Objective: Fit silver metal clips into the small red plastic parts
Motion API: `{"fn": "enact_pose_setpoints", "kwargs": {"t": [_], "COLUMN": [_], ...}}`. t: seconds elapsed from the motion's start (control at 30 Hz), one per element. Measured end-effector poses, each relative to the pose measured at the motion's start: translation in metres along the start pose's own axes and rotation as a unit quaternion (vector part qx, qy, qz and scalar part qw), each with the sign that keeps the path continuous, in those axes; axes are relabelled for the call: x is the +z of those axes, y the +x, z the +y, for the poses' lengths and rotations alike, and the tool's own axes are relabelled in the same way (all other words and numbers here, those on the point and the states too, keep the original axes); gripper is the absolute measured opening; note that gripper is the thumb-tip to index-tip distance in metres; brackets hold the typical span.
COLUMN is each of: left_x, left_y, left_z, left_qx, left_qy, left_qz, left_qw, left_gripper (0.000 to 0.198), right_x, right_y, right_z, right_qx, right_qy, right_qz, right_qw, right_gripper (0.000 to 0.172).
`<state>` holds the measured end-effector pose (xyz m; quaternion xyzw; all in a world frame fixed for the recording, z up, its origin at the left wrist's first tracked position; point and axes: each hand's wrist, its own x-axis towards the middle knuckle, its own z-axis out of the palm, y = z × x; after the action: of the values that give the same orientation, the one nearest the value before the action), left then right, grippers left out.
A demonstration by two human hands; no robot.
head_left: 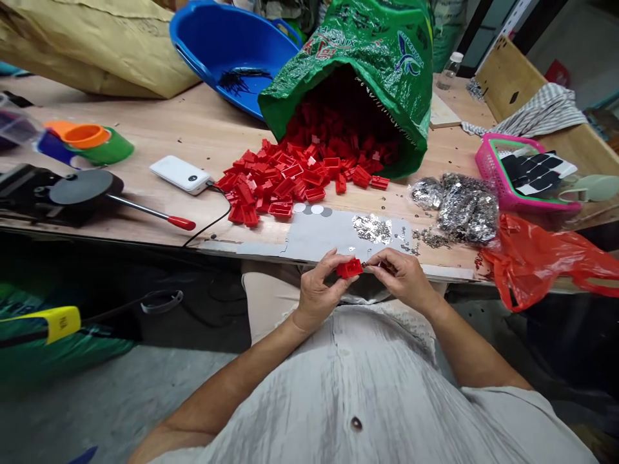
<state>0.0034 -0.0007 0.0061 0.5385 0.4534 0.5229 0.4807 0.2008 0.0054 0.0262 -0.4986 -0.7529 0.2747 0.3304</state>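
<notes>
- Left hand (pixel 322 283) nearly closed: thumb and fingers pinch a red block (pixel 349 268) in front of me, at the table edge (pixel 454 272).
- Right hand (pixel 399 274) has thumb and forefinger pinched on a dark bit (pixel 365 264) at the block's 3 o'clock end; it's too small for me to identify.
- Just past 12 from my hands, shiny pieces (pixel 372 229) lie on a grey mat (pixel 319 235).
- At 11, a red pile (pixel 285 174) spills from a green bag (pixel 377 48).
- At 2, clear packets (pixel 467 209); at 3, an orange-red bag (pixel 541 258).
</notes>
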Motion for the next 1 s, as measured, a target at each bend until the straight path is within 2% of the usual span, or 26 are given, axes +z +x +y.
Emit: {"fn": "enact_pose_setpoints", "kwargs": {"t": [0.27,0.4,0.53,0.67,0.87,1.0], "left_x": [0.002,0.004,0.003,0.001,0.002,0.003], "left_y": [0.0,-0.002,-0.005,-0.006,-0.004,-0.006], "left_z": [-0.004,-0.007,-0.005,0.0,0.004,0.003], "left_qx": [0.052,0.068,0.065,0.034,0.059,0.039], "left_qy": [0.023,0.024,0.028,0.011,0.006,-0.007], "left_qz": [-0.029,-0.008,0.005,0.012,0.008,-0.015], "left_qw": [0.998,0.997,0.997,0.999,0.998,0.999], "left_gripper": [0.029,0.031,0.031,0.031,0.032,0.03], "right_x": [0.014,0.013,0.009,0.007,0.012,0.013], "right_y": [0.003,0.003,0.002,0.002,0.006,0.009], "right_z": [-0.001,-0.004,0.0,0.01,0.012,0.01], "right_qx": [-0.063,-0.073,-0.004,0.093,0.116,0.137], "right_qy": [-0.006,0.039,0.12,0.181,0.229,0.292], "right_qz": [0.007,0.017,-0.02,-0.01,-0.043,-0.089], "right_qw": [0.998,0.996,0.993,0.979,0.965,0.942], "right_gripper": [0.013,0.015,0.018,0.02,0.024,0.032]}}
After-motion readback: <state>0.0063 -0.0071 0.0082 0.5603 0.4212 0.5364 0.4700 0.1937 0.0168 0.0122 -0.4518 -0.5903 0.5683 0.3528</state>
